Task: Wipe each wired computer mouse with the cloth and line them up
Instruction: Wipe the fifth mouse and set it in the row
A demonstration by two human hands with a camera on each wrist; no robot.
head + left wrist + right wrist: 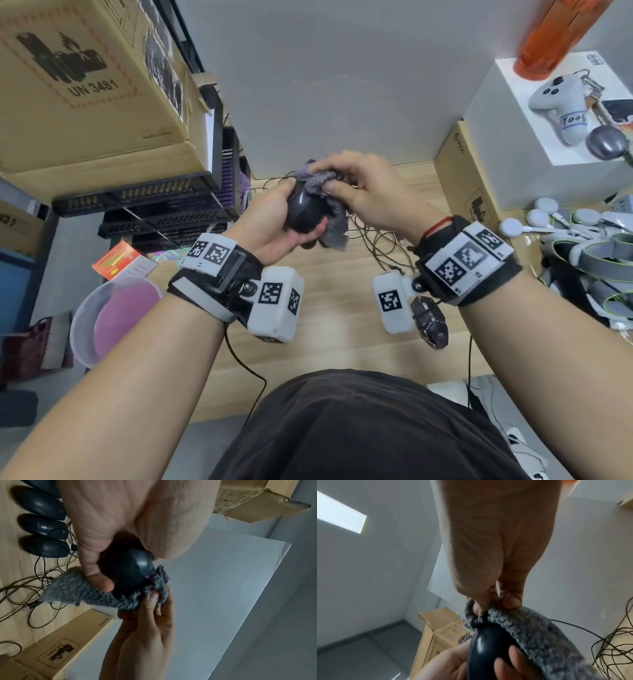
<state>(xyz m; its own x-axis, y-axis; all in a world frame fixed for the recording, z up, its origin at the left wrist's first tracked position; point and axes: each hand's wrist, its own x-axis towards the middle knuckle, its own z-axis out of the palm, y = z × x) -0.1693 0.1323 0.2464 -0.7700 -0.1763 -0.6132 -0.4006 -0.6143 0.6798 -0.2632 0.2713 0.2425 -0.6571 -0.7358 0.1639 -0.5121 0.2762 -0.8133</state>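
My left hand (pixel 274 222) grips a glossy black wired mouse (pixel 305 210) above the wooden desk (pixel 335 329), thumb on its left side, fingers curled under it. My right hand (pixel 359 185) pinches a grey-purple knitted cloth (pixel 317 181) against the mouse's far end; the cloth hangs down the mouse's right side. The left wrist view shows the mouse (pixel 132 568) between thumb and fingers, the cloth (pixel 82 589) below it, and three black mice (pixel 42 524) lying side by side on the desk. The right wrist view shows the cloth (pixel 530 632) draped over the mouse (pixel 488 646).
Tangled black cables (pixel 380 240) lie on the desk under my hands. An angular dark mouse (pixel 430 320) lies near my right wrist. Cardboard boxes (pixel 85 85) and black trays (pixel 154 202) stand left; a white box (pixel 534 113) and grey gear right. A bowl (pixel 109 318) sits low left.
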